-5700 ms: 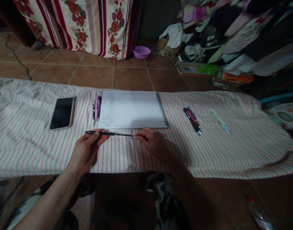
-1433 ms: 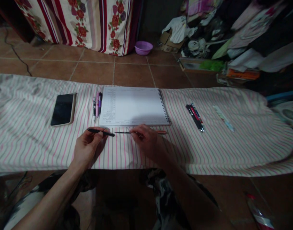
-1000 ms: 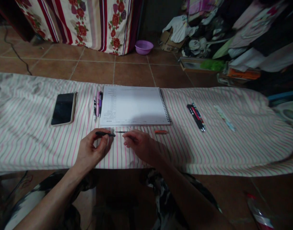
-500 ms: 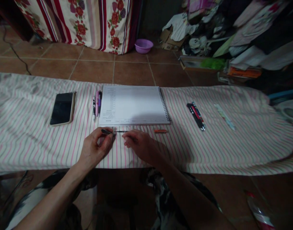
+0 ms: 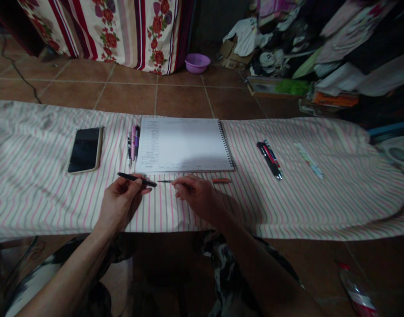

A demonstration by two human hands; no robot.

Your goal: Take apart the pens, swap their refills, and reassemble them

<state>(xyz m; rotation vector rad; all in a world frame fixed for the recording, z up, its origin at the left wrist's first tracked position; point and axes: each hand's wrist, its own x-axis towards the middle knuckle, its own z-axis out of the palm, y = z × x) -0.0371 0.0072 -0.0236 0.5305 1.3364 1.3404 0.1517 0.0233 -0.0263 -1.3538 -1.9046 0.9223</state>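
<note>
Between the thumb and fingers of my left hand (image 5: 122, 198) is a black pen barrel (image 5: 137, 178), tilted down to the right. My right hand (image 5: 197, 193) pinches a thin dark pen refill (image 5: 164, 181), whose tip points left at the barrel's lower end with a small gap between them. Part of the refill is hidden by my fingers. An orange pen piece (image 5: 221, 180) lies on the striped cloth (image 5: 185, 215) just right of that hand. Beyond both hands is a spiral notebook (image 5: 188, 143) with a blank white page.
Several pens (image 5: 133, 143) lie along the notebook's left side, and a phone (image 5: 85, 149) is farther left. On the right are more pens (image 5: 270, 160) and a pale patterned strip (image 5: 309, 160). A purple basin (image 5: 197, 64) and a bottle (image 5: 358, 293) are on the tiled floor.
My left hand has moved left and turned, so the black barrel now shows along its length. My right hand has shifted slightly right with the refill.
</note>
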